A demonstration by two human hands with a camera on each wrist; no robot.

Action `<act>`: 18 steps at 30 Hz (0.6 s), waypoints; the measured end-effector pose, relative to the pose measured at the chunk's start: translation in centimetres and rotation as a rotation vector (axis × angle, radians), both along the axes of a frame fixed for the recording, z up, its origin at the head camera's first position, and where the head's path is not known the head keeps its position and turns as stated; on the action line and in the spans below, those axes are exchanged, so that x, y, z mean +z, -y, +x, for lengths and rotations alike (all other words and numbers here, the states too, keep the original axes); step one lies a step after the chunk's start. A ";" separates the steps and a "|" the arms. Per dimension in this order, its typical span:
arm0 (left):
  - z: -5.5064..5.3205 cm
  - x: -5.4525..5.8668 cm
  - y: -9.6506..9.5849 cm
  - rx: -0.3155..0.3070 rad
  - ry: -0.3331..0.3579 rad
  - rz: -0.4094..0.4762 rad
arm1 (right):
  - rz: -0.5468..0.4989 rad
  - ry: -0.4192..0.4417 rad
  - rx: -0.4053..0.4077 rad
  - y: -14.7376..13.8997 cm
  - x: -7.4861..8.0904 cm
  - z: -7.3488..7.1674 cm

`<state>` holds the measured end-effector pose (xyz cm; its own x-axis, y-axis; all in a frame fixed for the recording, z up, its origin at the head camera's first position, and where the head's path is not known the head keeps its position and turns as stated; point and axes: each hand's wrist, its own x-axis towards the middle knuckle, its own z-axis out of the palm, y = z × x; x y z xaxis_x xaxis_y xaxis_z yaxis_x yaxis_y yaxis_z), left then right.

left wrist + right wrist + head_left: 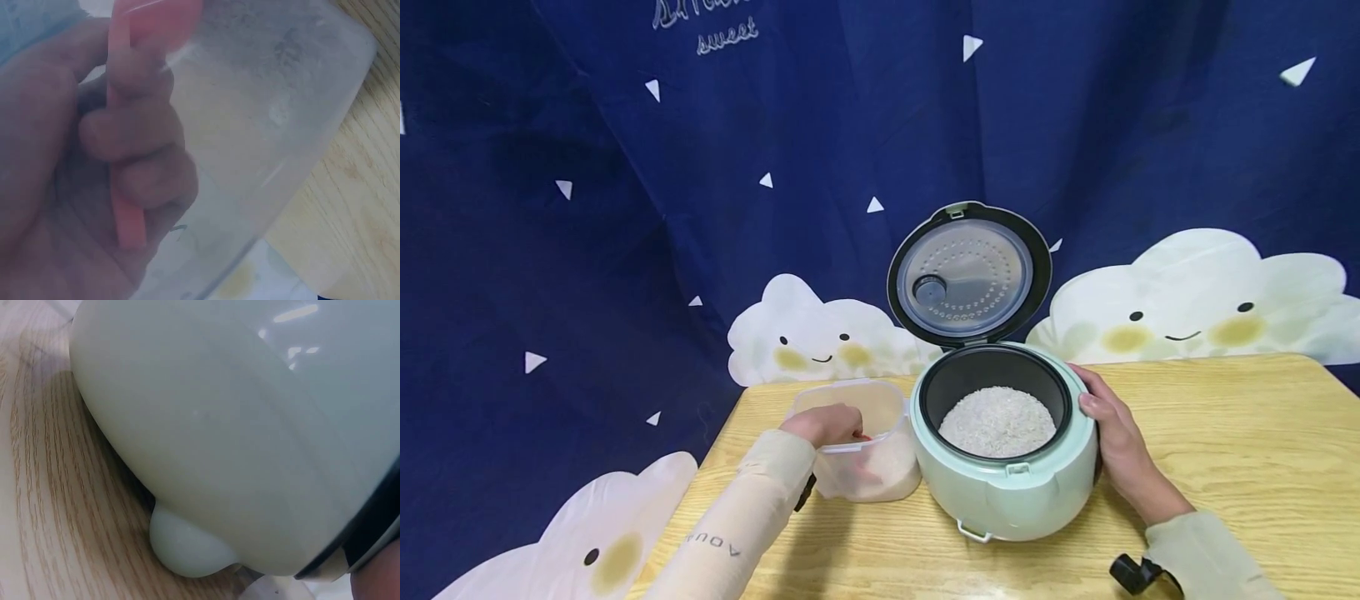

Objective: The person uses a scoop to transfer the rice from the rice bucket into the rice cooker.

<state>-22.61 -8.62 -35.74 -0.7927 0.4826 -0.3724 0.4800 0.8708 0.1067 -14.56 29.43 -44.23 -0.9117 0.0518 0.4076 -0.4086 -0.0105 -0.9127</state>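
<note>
My left hand (829, 422) reaches into a translucent plastic container (880, 404) at the left, its fingers curled round the handle of a pink scoop (131, 225). The scoop lies within the container, beside white grains (895, 467) heaped toward the right. Just right of the container stands a pale green rice cooker (1000, 508), its lid (977, 271) raised on the far side and its dark inner pot (951, 383) holding a mound of white rice (1000, 421). My right hand (1112, 429) rests against the cooker's right side, fingers extended along it and thumb at the upper edge; the wrist view shows little of this hand. Container and cooker sit on a wood-grained surface (1232, 442). Beyond it hangs a navy cloth (820, 100) with white triangles; smiling clouds (1187, 287) appear at the surface's far edge.
</note>
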 end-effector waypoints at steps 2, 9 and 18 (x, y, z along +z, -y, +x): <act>0.0 -0.1 0.2 0.027 0.025 0.018 | 0.008 -0.006 -0.003 0.0 0.0 0.0; -0.6 -0.1 0.0 -0.018 0.076 0.004 | -0.010 -0.024 -0.017 0.0 0.1 0.0; -0.5 -0.1 0.2 0.030 0.132 -0.086 | -0.033 -0.049 -0.014 0.2 -0.1 -0.1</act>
<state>-23.07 -8.83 -35.82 -0.7480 0.4211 -0.5131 0.4399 0.8933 0.0918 -14.63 29.24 -44.33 -0.8900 0.0783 0.4492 -0.4527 -0.0339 -0.8910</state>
